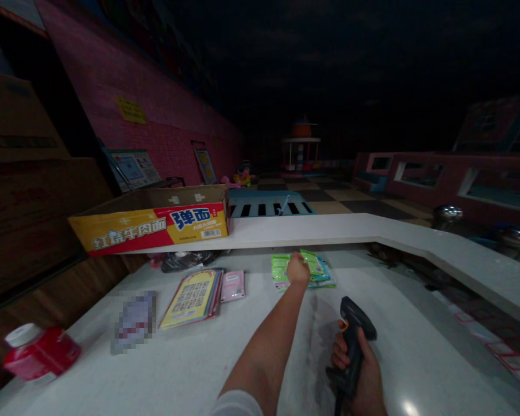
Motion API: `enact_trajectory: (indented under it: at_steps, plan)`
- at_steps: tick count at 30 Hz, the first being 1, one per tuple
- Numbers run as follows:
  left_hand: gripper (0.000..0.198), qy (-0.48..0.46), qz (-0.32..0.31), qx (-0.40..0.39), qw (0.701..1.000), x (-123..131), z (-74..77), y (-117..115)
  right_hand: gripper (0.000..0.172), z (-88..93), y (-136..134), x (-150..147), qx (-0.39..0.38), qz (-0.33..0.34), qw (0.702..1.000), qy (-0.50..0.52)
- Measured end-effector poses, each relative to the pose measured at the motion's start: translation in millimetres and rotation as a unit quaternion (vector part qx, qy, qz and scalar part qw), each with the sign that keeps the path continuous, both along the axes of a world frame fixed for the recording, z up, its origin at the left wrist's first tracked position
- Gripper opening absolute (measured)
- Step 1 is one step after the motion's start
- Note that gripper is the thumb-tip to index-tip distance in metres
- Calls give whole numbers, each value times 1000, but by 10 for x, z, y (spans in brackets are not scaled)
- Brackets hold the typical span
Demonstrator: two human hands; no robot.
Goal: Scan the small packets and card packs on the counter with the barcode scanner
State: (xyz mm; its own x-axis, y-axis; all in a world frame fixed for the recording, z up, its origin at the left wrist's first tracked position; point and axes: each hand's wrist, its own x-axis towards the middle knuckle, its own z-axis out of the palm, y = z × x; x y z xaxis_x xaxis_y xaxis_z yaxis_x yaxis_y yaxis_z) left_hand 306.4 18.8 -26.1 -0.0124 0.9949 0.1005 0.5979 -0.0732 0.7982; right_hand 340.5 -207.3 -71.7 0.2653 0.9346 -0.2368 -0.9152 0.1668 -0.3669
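So the left hand (299,269) is way out at the far side of the desk (190,370), fingers curled down at the green packets (279,267), but the fingertips are hidden, so I can't tell if they're actually pinched on one. The right hand (370,378) is wrapped firmly round the handle of a dark handheld scanner (355,341), well apart from the packets. For handling those well, I'd go for one packet by its edge, since they overlap with a blue packet (328,276) and slick wrappers probably slide or drag each other along. Keep the printed side flat and uncreased too, and give the scanner a clear line past the left forearm. Main obstacle imo is the raised white ledge (303,229) just beyond the packets: knuckles could bump it, so draw back toward the body before lifting. The scanner's cord (338,404) could snag too. Off to the left there's a pink packet (233,286) beside a stack of booklets (195,297), a blurred-out item (135,320), a red bottle with a white cap (43,353), and an open cardboard box (156,225) up on the ledge; none of that blocks the reach.
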Motion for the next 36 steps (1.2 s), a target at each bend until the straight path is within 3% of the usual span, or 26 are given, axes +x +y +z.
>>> enact_trajectory:
  at_steps: [3, 7, 13, 19, 23, 26, 29, 36]
  plan:
    - [17, 179, -33, 77, 980, -80, 28, -56, 27, 11, 2, -2, -2, 5, 1000, 6]
    - [23, 278, -93, 146, 945, -205, 33, -151, 26, 31, 8, 3, -3, -2, 1000, 20]
    - [34, 295, -154, 183, 925, -243, -34, -280, 27, 32, 12, 11, 4, -6, 1000, 29]
    - [26, 280, -136, 163, 936, -153, -45, -313, 27, 33, 20, -3, 2, -5, 1000, 21]
    - [24, 264, -147, 167, 939, -232, -43, -338, 30, 26, 25, -13, -1, -4, 1000, 3]
    - [26, 242, -142, 177, 943, -448, -48, -386, 30, 5, 16, -5, 2, 3, 1000, 0]
    - [27, 233, -109, 185, 949, -819, -61, -436, 30, -17, 3, 6, -3, 9, 1000, -7]
    - [44, 331, 53, 95, 937, -1779, -216, -474, 27, -12, -46, 16, 0, 13, 999, -30]
